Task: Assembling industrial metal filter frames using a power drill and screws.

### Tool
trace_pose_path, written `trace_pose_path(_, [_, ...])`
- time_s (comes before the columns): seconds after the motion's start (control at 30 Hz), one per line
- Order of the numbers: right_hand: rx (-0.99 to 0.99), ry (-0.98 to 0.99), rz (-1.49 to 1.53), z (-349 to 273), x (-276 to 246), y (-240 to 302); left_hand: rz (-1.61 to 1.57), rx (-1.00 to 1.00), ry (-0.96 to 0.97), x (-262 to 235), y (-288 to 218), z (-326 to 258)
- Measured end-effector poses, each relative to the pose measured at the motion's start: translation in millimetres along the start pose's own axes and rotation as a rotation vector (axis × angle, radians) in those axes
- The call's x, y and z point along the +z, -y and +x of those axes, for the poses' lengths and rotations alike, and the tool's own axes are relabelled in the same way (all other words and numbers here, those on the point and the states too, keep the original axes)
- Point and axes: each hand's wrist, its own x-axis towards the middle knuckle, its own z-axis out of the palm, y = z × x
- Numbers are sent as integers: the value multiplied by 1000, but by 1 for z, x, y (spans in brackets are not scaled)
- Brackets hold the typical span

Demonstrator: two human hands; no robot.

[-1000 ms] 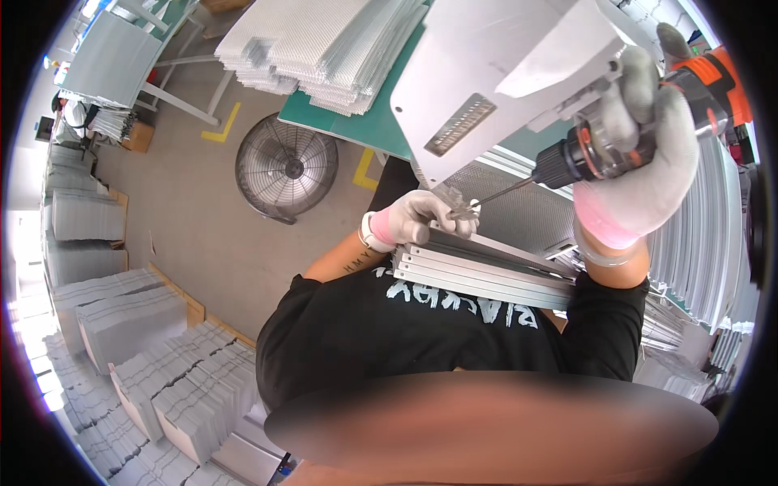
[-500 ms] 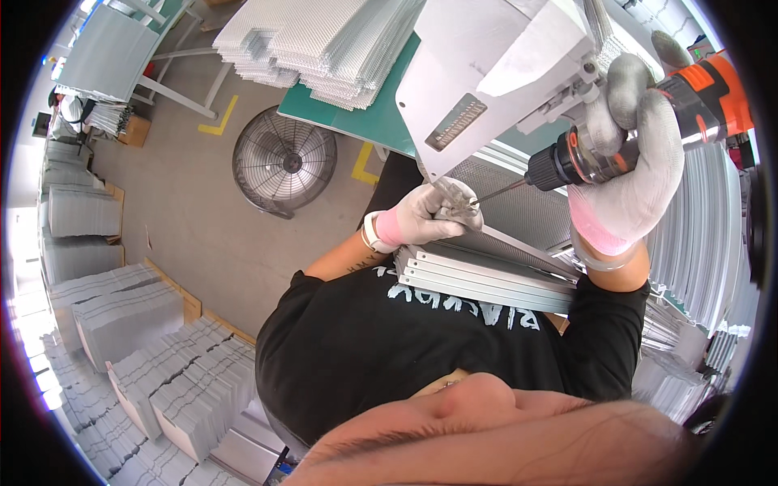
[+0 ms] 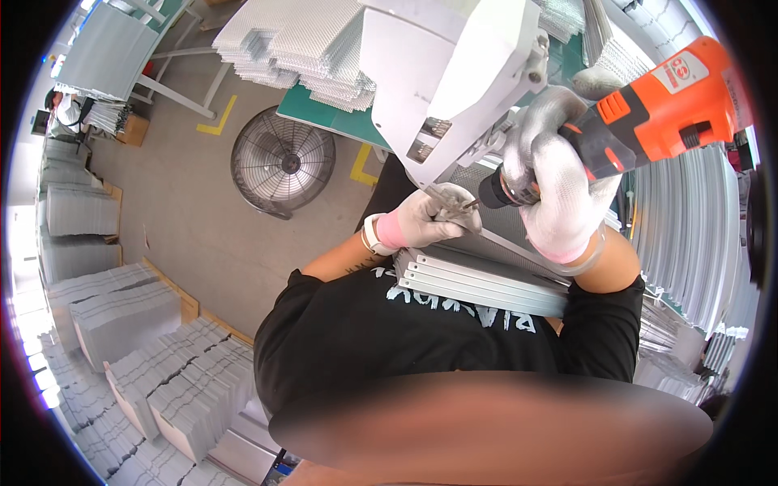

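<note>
A: Right hand [image 3: 559,198] is clamped round the orange-and-black cordless drill [image 3: 640,109]. The drill's long axis runs from upper right down to lower left, with the bit [image 3: 470,202] pointing at the left hand.

B: And the left hand [image 3: 425,223]?

A: Fingers pinched together on something small at the bit tip, probably a screw. Too small to tell. It sits right under the corner of the white metal housing [image 3: 454,73].

B: Which hand is nearer the work point?

A: Left, it's touching it. The right hand is just beside it, up and to the right, behind the chuck.

B: Counts?

A: One drill, one white housing, one stack of grey metal frames [image 3: 478,279] just below both hands, maybe four or five frames, edges blur together. One floor fan [image 3: 284,162] well off to the left of the left hand. Several piles of mesh panels [image 3: 284,40] above it; can't count the sheets.
</note>
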Motion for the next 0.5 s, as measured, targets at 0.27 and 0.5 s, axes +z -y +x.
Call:
trace_pose_path(0.27, [15,13,-9,-4,-1,2,172,-55,-15,2,-10,1])
trace_pose_path(0.5, [-144,257,-239,-3,-20,0,166,-56,-54,3,-11,-1])
